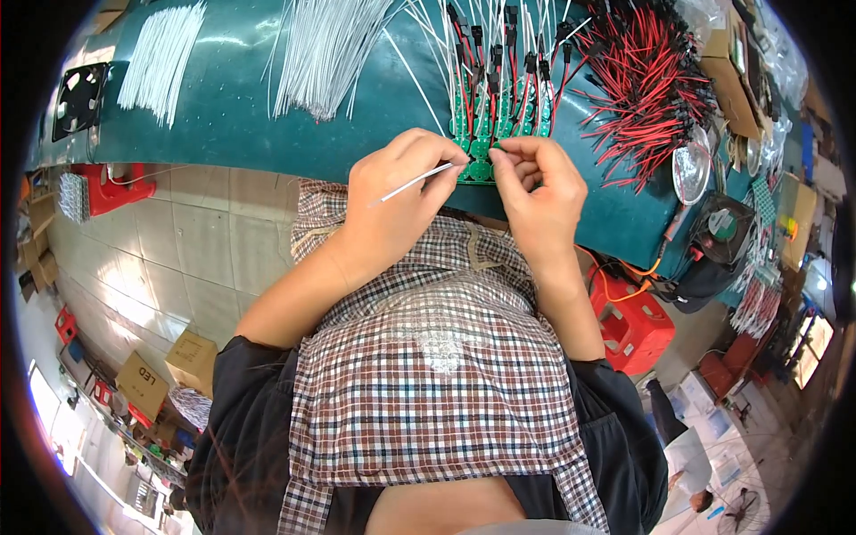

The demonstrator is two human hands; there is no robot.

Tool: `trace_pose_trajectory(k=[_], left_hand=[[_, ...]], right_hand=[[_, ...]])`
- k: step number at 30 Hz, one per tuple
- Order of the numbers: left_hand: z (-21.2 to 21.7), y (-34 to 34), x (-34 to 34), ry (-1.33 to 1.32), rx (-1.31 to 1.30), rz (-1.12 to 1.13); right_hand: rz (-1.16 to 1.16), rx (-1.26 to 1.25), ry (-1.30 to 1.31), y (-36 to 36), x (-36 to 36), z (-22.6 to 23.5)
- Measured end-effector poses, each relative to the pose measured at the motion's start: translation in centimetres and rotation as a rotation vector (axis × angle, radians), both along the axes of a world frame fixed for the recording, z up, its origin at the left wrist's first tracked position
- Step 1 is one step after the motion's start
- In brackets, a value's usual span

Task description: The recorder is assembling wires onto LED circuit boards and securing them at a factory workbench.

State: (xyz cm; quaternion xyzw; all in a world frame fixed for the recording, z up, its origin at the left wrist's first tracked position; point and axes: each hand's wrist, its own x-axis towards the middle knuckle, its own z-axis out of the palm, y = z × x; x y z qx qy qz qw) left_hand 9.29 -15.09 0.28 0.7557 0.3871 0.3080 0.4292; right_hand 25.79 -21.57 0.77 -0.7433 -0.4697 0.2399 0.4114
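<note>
Both my hands meet over a panel of small green circuit boards (480, 171) at the table's near edge. Between the thumb and fingertips of my left hand (397, 183) is a thin white wire (417, 183), slanting down to the left across the hand. My right hand (542, 183) is pinched at the panel's right side, its fingertips close to the boards; what they grip is too small to make out. Red and black leads with black connectors (497, 58) and white wires rise from the boards toward the far side.
Two bundles of white wires (325, 67) lie left of the boards. A heap of red-black leads (646, 89) spreads to the right, near an orange-corded tool (669, 230). Small black fans (80, 101) stand at both sides. A red stool (631, 332) is below the table's right part.
</note>
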Motion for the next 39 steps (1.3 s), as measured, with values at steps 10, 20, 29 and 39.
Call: trace_pose_trajectory(k=[10,20,29,39], left_hand=[[-0.3,0.1,0.7,0.084,0.135,-0.011],[-0.5,0.0,1.0,0.043,0.168,0.012],[-0.1,0.1,0.9,0.086,0.176,-0.025],[-0.3,0.1,1.3,0.062,0.198,0.010]], right_hand=[[-0.434,-0.261,-0.579,-0.7,10.3,1.1],[-0.537,-0.297,-0.469,-0.7,10.7,0.1],[-0.495,-0.340,-0.406,-0.3,11.3,0.2],[-0.540,-0.133,0.102,-1.9,11.4,1.3]])
